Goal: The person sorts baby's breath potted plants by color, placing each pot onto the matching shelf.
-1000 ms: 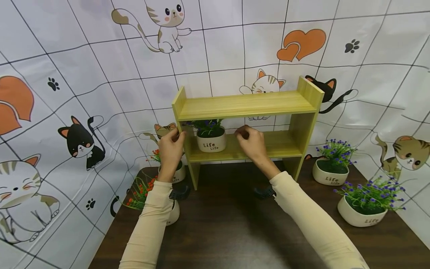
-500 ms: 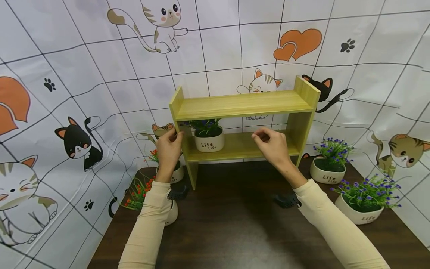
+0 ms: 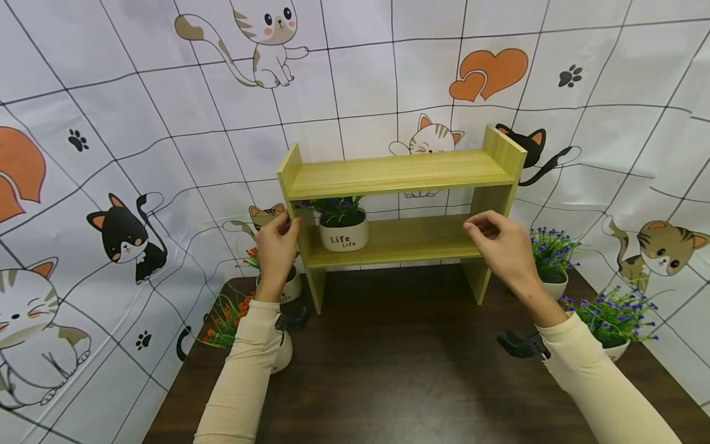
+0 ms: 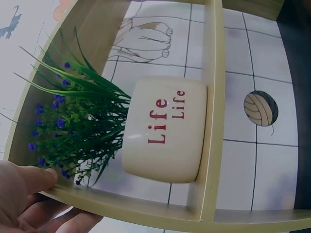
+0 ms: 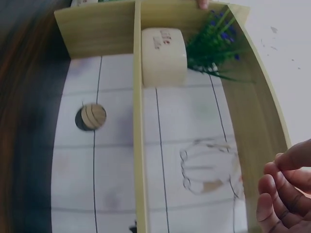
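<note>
A yellow wooden two-tier shelf (image 3: 399, 172) stands on the dark table. My left hand (image 3: 277, 250) grips the shelf's left side panel, thumb inside and fingers outside, as the left wrist view shows. On the middle board, near that panel, sits a white oval flowerpot (image 3: 344, 239) with purple flowers, marked "Life"; in the left wrist view the pot (image 4: 163, 128) rests upright against the board. My right hand (image 3: 507, 250) is in front of the shelf's right end, fingers loosely curled and holding nothing. The right wrist view has its fingertips (image 5: 277, 189) near the top board.
Two pots with orange-red flowers (image 3: 228, 324) stand left of the shelf, partly hidden by my left arm. Two pots with purple flowers (image 3: 612, 320) are on the right, partly behind my right arm. A cat-printed wall (image 3: 366, 80) rises behind.
My right hand has moved right, away from the pot in the shelf toward the right side panel. My left hand stays on the left panel. The pot has not moved.
</note>
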The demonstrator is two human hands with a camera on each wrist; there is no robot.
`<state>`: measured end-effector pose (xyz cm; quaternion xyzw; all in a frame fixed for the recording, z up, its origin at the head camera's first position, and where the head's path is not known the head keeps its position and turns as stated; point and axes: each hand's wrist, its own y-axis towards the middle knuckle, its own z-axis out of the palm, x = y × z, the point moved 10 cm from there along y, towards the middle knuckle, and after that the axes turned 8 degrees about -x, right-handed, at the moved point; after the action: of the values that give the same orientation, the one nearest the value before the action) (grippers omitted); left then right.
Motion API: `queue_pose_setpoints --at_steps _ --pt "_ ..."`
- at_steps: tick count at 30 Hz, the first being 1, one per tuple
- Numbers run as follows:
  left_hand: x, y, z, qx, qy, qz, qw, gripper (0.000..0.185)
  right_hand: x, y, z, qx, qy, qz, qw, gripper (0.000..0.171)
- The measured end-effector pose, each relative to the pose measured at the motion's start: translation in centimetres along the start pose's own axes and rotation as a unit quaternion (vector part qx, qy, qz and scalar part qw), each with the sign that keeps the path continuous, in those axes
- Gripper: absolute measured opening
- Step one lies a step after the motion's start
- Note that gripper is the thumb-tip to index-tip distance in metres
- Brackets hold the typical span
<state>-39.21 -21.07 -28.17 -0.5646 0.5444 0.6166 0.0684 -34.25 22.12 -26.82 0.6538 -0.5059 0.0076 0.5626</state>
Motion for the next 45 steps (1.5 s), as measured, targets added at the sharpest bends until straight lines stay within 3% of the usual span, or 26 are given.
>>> queue_pose_setpoints --at_steps 6,16,23,33,40,45 --pt "0.2 0.0 0.1 0.001 -0.001 -0.003 1.0 0.023 -1.2 -0.4 -3.7 -0.026 -0.01 -0.008 1.0 0.013" --pt "0.2 0.1 0.1 0.002 -0.002 -0.005 1.0 0.023 -4.4 -1.5 -8.4 -0.037 -0.047 0.029 0.998 0.017" --pt "0.1 0.0 0.1 0.003 -0.002 -0.001 1.0 0.024 -5.8 -2.5 -11.6 -0.059 -0.089 0.033 0.994 0.015" --pt "0.0 0.1 -0.1 -0.002 0.0 0.003 1.0 0.022 -8.0 -4.0 -14.8 -0.059 -0.137 0.05 0.988 0.02" --pt "0.0 0.0 -0.1 -0.001 0.006 0.004 1.0 0.023 -10.3 -5.2 -16.4 -0.045 -0.165 0.099 0.98 0.025" --pt "0.1 -0.1 0.0 0.002 -0.004 0.002 1.0 0.023 -12.2 -6.4 -17.7 -0.055 -0.142 0.123 0.981 0.026"
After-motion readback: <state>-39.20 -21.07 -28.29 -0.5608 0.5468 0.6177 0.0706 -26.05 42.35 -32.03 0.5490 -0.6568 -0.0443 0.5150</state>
